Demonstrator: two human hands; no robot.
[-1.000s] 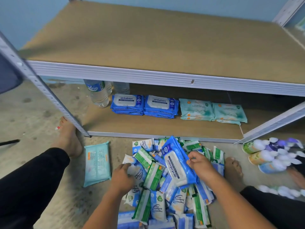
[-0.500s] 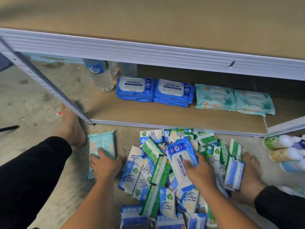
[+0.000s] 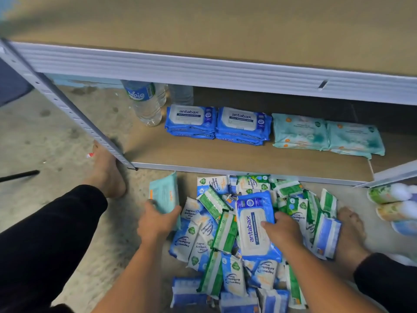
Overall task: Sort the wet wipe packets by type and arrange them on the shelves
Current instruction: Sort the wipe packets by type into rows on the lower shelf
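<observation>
A heap of small blue and green wipe packets (image 3: pixel 225 236) lies on the floor in front of the lower shelf (image 3: pixel 203 154). My left hand (image 3: pixel 155 220) grips a teal packet (image 3: pixel 163 195), tilted up off the floor at the heap's left edge. My right hand (image 3: pixel 282 231) holds a large blue Antabax packet (image 3: pixel 252 224) on top of the heap. On the lower shelf sit two stacks of blue Antabax packets (image 3: pixel 216 123) and, to their right, two teal packets (image 3: pixel 327 136).
Water bottles (image 3: pixel 144 105) stand at the shelf's left back. A slanted metal upright (image 3: pixel 74 114) crosses at left. My bare feet (image 3: pixel 106 175) flank the heap. Round wipe packs (image 3: pixel 392 204) lie at far right. The upper shelf board (image 3: pixel 225 30) overhangs.
My left hand moved from the heap to the teal packet on the floor and lifted its edge. My right hand laid the blue Antabax packet flatter on the heap. The view moved closer.
</observation>
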